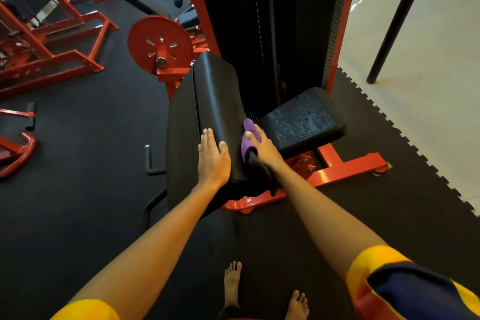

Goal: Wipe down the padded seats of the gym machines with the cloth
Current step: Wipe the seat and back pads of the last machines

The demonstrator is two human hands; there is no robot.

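Head view shows my left grip laid flat and open on the near end of the back pad, holding nothing, I judge to steady it. My right grip curls around the purple cloth, pressing it against the back pad's right flank, just beside the seat pad, to wipe that side.
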